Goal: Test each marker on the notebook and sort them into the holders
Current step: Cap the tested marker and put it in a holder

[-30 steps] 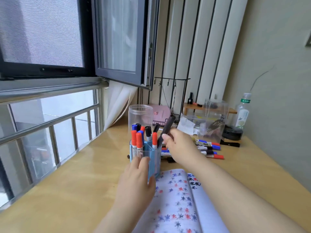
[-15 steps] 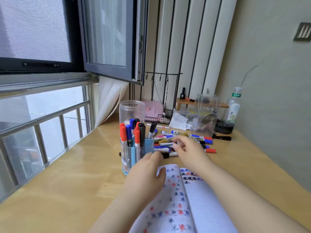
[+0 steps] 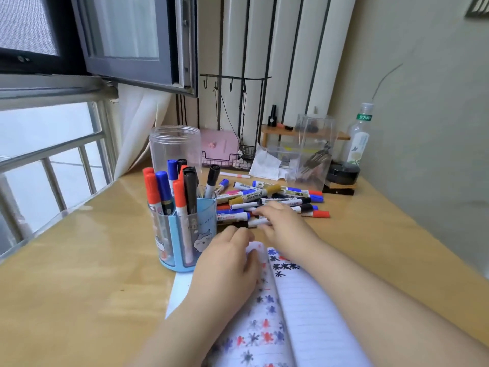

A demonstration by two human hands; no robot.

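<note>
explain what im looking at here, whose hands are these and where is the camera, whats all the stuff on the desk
There is no machine here: a person wears a camera on their head, so you look down at their own two hands. On the wooden desk an open notebook shows red, blue and black test marks. The left hand rests on its left page. The right hand reaches into a loose pile of markers; whether it already grips one is too blurred to tell. A blue holder has red, blue and black markers standing in it, and a clear jar behind it looks empty. Further back stand a bottle and other clutter.
</note>
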